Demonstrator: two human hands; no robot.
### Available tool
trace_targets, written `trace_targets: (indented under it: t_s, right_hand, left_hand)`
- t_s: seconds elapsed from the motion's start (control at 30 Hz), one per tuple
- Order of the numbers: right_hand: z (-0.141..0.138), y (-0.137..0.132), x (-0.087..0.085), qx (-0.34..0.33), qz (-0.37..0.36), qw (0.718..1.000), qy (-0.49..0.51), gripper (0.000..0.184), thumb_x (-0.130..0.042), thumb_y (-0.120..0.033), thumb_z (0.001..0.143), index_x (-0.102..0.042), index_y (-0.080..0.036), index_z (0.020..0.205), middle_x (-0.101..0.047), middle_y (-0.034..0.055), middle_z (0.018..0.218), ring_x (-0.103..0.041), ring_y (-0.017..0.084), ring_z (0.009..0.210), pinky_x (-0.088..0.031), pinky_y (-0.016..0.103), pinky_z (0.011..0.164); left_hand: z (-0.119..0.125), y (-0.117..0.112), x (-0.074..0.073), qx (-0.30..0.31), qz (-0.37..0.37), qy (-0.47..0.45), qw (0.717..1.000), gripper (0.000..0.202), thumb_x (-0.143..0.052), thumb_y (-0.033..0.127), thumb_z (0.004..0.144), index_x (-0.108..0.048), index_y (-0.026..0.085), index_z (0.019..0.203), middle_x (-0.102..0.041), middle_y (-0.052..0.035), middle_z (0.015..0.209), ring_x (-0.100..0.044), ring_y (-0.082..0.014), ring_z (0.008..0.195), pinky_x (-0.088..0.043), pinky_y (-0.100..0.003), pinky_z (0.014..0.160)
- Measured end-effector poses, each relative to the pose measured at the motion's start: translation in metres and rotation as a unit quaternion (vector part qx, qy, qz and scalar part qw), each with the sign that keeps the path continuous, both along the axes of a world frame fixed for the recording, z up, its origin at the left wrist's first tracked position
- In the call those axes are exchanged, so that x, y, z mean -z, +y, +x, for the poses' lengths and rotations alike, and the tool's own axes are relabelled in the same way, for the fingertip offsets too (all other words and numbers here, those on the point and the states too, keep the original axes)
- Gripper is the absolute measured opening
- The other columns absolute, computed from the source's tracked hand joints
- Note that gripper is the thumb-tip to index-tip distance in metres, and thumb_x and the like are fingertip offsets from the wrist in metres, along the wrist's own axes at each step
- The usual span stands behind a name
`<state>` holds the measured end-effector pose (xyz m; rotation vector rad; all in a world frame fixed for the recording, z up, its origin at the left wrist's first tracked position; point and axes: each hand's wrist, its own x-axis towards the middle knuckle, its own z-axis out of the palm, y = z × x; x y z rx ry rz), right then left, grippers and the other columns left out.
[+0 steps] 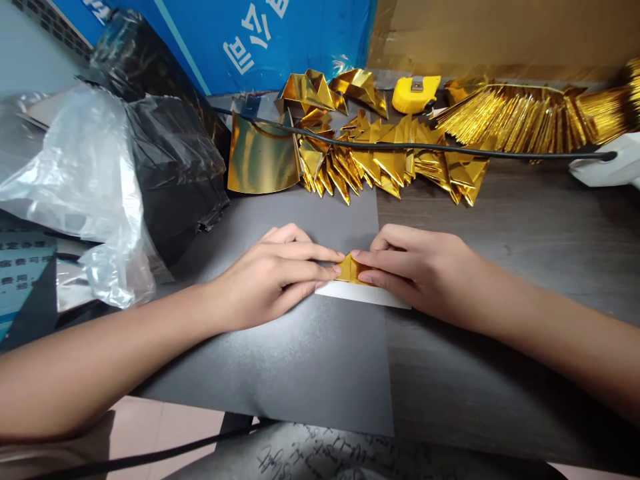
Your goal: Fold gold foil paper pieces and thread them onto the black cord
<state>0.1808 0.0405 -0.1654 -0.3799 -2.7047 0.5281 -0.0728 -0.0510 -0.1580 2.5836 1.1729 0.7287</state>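
Note:
A small piece of gold foil paper point(347, 269) lies between my two hands, partly folded, with a pointed crease in its middle. Along its near side runs a white strip point(363, 292), which looks like the paper's plain back. My left hand point(273, 272) comes in from the left, its fingertips closed down on the paper's left part. From the right, my right hand point(425, 268) grips the other end, thumb and fingers pressed together on it. Fingers cover both ends of the paper, so those folds are hidden.
Behind my hands lie folded gold foil pieces point(387, 157), a gold sheet point(263, 155) and a yellow tape measure point(416, 95). A black cable point(430, 147) crosses above them. Black plastic wrapping point(175, 167) and a clear bag point(95, 160) crowd the left. A dark grey mat point(300, 360) covers part of the table.

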Motion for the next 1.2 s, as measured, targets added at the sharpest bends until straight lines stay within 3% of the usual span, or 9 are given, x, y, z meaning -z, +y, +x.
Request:
trace_targets:
  t_s: [0.23,0.5,0.83,1.0,1.2]
  right_hand:
    - [-0.0029,-0.0031,-0.0047,0.027,0.012,0.999,-0.035,0.037,-0.042,-0.028,0.108,-0.071,-0.013,0.090,-0.057,0.0060,0.085,-0.050,0.010,0.063,-0.039,0.025,0.060]
    - [-0.0017,-0.0018,-0.0013,0.009,0.046,0.999,-0.025,0.041,-0.042,-0.033,0.109,-0.070,-0.013,0.087,-0.058,0.0058,0.082,-0.048,0.009,0.062,-0.038,0.024,0.059]
    - [-0.0009,-0.0010,-0.0018,0.011,0.031,0.999,-0.015,0.035,-0.046,-0.031,0.107,-0.074,-0.013,0.096,-0.060,0.0079,0.090,-0.052,0.011,0.067,-0.041,0.025,0.064]
    - [-0.0010,0.0001,-0.0003,0.008,0.026,0.999,-0.025,0.031,-0.047,-0.031,0.107,-0.073,-0.016,0.109,-0.063,0.0082,0.093,-0.058,0.014,0.074,-0.044,0.026,0.069]
    - [-0.0008,0.0009,0.0032,0.008,0.047,0.999,-0.025,0.034,-0.044,-0.032,0.108,-0.074,-0.016,0.110,-0.060,0.0074,0.088,-0.052,0.012,0.069,-0.039,0.025,0.062]
  left_hand:
    - [-0.0006,0.0005,0.0032,0.002,0.002,-0.022,1.000,0.021,-0.063,0.019,0.098,-0.074,0.022,0.117,-0.074,-0.0031,0.123,-0.062,-0.0174,0.102,-0.052,-0.037,0.090]
    - [-0.0013,0.0020,0.0022,0.015,0.029,0.012,0.999,0.023,-0.062,0.018,0.099,-0.074,0.022,0.118,-0.074,-0.0028,0.124,-0.064,-0.0172,0.101,-0.052,-0.036,0.088]
    - [-0.0007,0.0000,0.0002,0.012,0.044,0.042,0.998,0.023,-0.060,0.018,0.100,-0.073,0.022,0.118,-0.073,-0.0030,0.126,-0.061,-0.0176,0.101,-0.049,-0.035,0.087]
    - [-0.0016,-0.0006,0.0007,0.012,0.042,0.050,0.998,0.023,-0.059,0.020,0.101,-0.073,0.023,0.120,-0.073,-0.0036,0.126,-0.060,-0.0176,0.102,-0.048,-0.035,0.088]
    - [-0.0020,-0.0005,0.0011,0.010,0.042,0.056,0.998,0.024,-0.058,0.021,0.102,-0.072,0.024,0.122,-0.073,-0.0035,0.125,-0.059,-0.0172,0.102,-0.047,-0.035,0.088]
